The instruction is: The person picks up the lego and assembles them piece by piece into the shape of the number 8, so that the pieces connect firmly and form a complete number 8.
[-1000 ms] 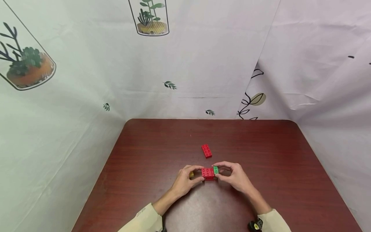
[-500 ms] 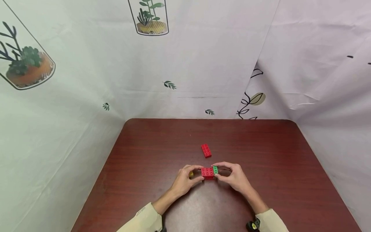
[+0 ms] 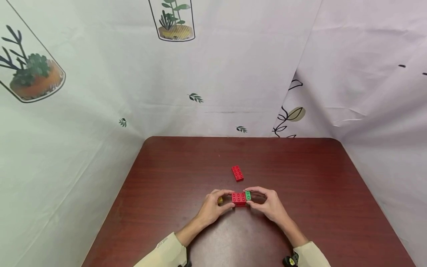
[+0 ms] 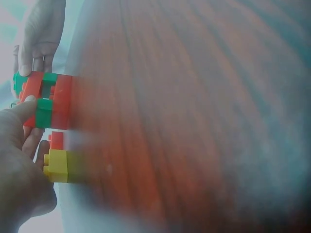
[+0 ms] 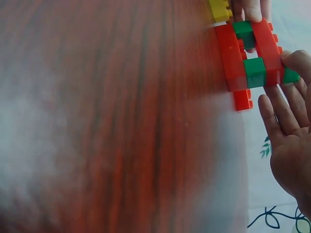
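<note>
A stack of toy building bricks stands on the table between the two hands. Its upper red brick (image 3: pixel 238 198) rests on two green bricks (image 5: pixel 255 73), with a gap between them, over a lower red brick (image 4: pixel 62 102). Another green brick (image 3: pixel 248 195) sits on top at the right end. My left hand (image 3: pixel 211 209) grips the stack's left end between thumb and fingers. From the other side, my right hand (image 3: pixel 271 205) pinches the top green brick, thumb at the near side and forefinger at the far side.
A yellow brick (image 4: pixel 58 166) stands by the left hand, partly hidden by it in the head view. Farther back on the brown table (image 3: pixel 186 159) lies a loose red brick (image 3: pixel 237 173). Patterned white cloth (image 3: pixel 227 74) hangs behind the table and along its sides.
</note>
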`<state>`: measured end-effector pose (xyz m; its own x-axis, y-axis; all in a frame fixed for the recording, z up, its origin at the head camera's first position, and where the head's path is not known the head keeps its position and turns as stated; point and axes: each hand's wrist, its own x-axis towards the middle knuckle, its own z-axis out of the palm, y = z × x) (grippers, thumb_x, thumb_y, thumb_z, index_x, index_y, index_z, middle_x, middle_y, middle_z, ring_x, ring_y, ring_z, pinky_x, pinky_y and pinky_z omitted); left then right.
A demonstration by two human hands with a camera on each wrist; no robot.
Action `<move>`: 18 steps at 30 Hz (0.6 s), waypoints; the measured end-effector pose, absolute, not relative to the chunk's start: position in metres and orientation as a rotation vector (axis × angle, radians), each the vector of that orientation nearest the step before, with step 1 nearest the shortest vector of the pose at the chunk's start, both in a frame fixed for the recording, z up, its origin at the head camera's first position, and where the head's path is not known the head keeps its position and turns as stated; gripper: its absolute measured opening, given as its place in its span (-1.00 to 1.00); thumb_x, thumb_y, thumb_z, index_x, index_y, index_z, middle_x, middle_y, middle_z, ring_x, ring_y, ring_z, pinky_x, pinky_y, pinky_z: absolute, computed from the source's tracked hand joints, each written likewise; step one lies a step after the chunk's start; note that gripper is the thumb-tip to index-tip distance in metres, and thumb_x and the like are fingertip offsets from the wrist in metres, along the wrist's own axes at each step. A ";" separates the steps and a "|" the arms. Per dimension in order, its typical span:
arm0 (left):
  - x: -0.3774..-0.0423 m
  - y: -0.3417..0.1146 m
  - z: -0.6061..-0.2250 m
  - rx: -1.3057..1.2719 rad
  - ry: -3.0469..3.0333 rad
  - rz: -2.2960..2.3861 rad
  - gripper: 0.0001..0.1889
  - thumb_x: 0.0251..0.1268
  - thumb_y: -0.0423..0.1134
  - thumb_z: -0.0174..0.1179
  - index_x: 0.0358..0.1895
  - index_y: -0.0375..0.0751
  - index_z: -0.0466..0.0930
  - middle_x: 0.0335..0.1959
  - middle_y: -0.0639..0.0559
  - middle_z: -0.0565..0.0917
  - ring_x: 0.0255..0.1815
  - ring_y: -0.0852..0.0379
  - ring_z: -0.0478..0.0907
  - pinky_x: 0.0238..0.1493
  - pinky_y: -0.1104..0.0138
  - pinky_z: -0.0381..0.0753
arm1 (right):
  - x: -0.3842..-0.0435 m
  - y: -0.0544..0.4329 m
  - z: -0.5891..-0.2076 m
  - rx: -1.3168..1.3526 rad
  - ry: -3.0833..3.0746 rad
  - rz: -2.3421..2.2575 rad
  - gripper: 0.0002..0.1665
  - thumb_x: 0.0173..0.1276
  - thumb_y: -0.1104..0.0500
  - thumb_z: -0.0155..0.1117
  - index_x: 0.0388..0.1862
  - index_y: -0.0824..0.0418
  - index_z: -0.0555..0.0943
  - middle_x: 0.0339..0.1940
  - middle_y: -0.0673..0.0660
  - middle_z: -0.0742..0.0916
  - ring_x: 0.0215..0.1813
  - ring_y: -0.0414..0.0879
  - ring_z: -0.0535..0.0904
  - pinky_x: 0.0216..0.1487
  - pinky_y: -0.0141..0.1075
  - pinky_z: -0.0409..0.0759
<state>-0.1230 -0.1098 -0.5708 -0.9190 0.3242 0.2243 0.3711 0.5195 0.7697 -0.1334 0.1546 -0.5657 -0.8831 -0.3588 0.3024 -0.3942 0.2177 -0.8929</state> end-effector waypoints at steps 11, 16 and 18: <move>-0.128 -0.121 -0.565 -0.672 -2.672 -1.425 -0.56 0.29 -0.10 0.54 0.23 0.04 0.75 0.11 0.21 0.77 0.15 0.13 0.61 0.14 0.17 0.61 | -0.135 0.157 -0.571 0.743 -2.408 1.888 -0.53 0.31 0.28 0.61 0.20 0.17 0.74 0.04 0.11 0.83 -0.07 -0.03 0.77 -0.03 -0.23 0.73; -0.132 -0.132 -0.560 -0.675 -2.672 -1.429 -0.56 0.28 -0.14 0.56 0.23 0.00 0.76 0.12 0.31 0.76 0.18 0.16 0.61 0.16 0.12 0.59 | -0.135 0.157 -0.572 0.751 -2.397 1.912 -0.53 0.30 0.30 0.61 0.19 0.20 0.73 0.04 0.15 0.82 -0.05 -0.04 0.76 -0.04 -0.28 0.72; -0.134 -0.136 -0.560 -0.681 -2.671 -1.423 -0.55 0.27 -0.16 0.57 0.23 0.01 0.76 0.12 0.32 0.76 0.19 0.17 0.61 0.18 0.12 0.59 | -0.135 0.157 -0.573 0.757 -2.386 1.931 -0.53 0.30 0.31 0.60 0.20 0.22 0.73 0.05 0.17 0.82 -0.04 -0.03 0.76 -0.04 -0.29 0.71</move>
